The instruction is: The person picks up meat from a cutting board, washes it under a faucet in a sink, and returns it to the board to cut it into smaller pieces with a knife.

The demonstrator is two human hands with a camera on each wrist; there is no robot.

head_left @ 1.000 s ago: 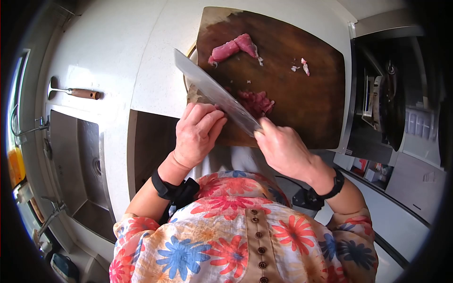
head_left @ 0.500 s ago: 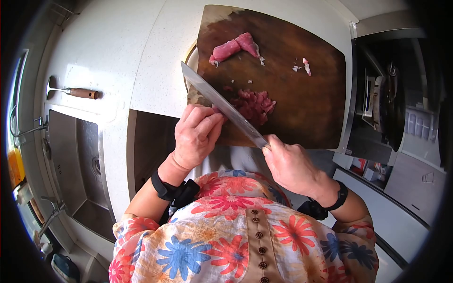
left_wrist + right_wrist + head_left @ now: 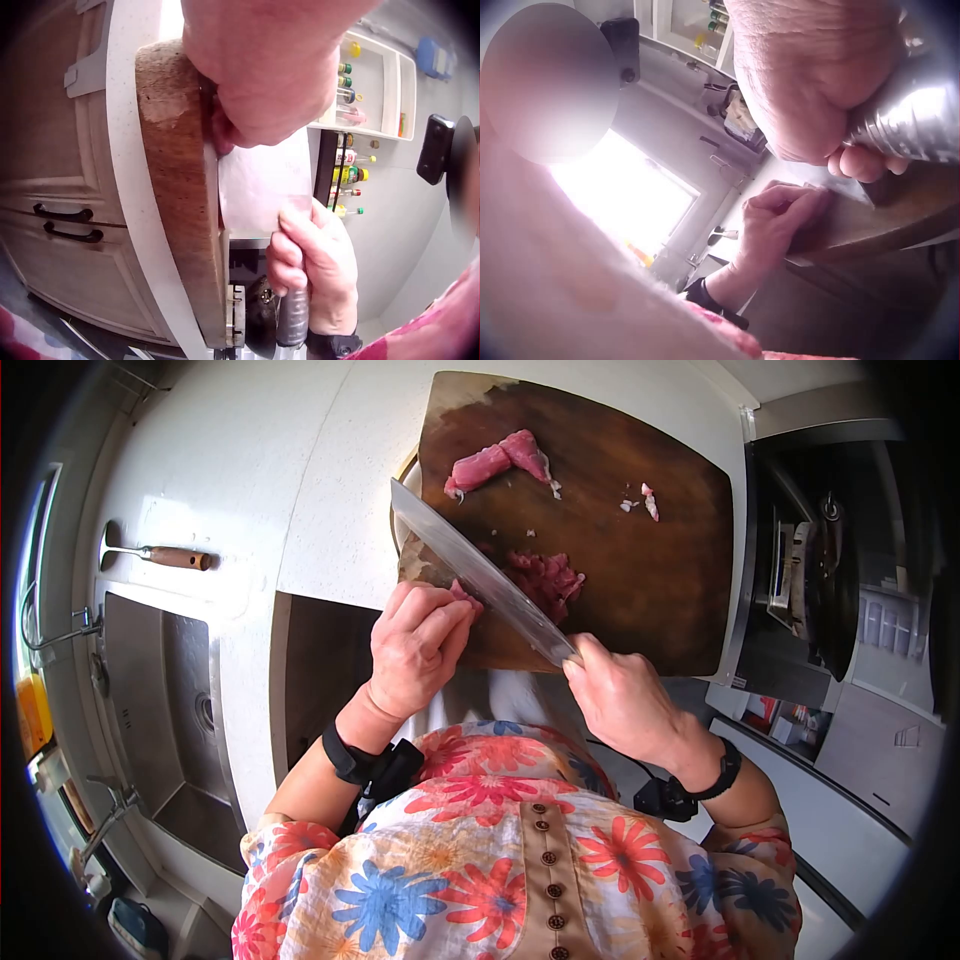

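My left hand [image 3: 415, 645] holds a small piece of red meat [image 3: 466, 596] with curled fingers at the near left edge of the dark wooden board [image 3: 640, 580]. My right hand [image 3: 625, 700] grips a broad cleaver [image 3: 480, 570], its blade slanting up and left across the board, just right of the left fingers. In the left wrist view the right fingers wrap the cleaver's metal handle [image 3: 292, 319]. Cut meat [image 3: 548, 582] lies in a pile right of the blade. A larger pink piece [image 3: 495, 462] rests at the board's far left.
Small white and pink scraps [image 3: 648, 502] lie on the board's right part. A wooden-handled tool [image 3: 178, 558] is on the white counter [image 3: 250, 480], above the steel sink [image 3: 160, 690]. A stove [image 3: 800, 560] stands right of the board.
The cleaver and my right hand have shifted right since the first frame, and the blade's angle has changed slightly. The meat at my left fingertips shows more. My left hand has barely moved.
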